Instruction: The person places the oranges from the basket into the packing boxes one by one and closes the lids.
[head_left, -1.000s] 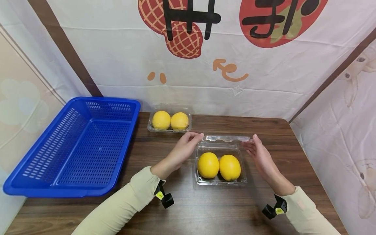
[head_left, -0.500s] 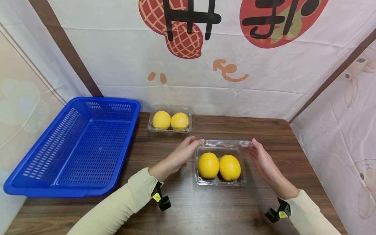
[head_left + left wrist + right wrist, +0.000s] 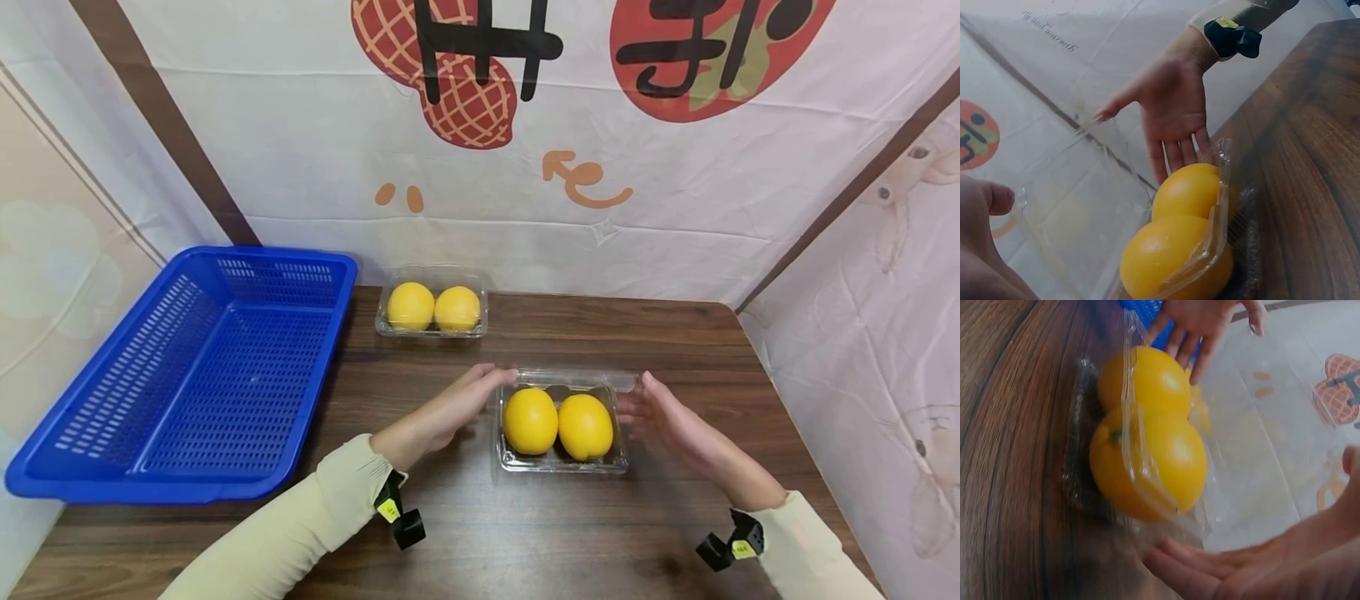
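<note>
A clear plastic clamshell box [image 3: 562, 468] stands on the table with its hinged lid [image 3: 577, 380] raised at the far side. Two round yellow-orange fruits, a left one [image 3: 530, 422] and a right one [image 3: 586, 427], sit side by side inside. My left hand [image 3: 453, 408] is at the box's left, its thumb touching the lid's upper left corner. At the right side, my right hand [image 3: 678, 425] has its thumb at the other lid corner. Both palms face inward with fingers extended, as the right hand [image 3: 1175, 106] shows in the left wrist view and the left hand [image 3: 1200, 319] in the right wrist view.
Another clear box [image 3: 432, 332] with two similar fruits stands at the back, against the white printed curtain [image 3: 675, 208]. A large blue perforated basket [image 3: 247, 375] takes up the left of the wooden table [image 3: 540, 542].
The lid has tilted further down toward the fruits. Both hands have come nearer along with it, their thumbs staying at its corners. The box itself has stayed in place.
</note>
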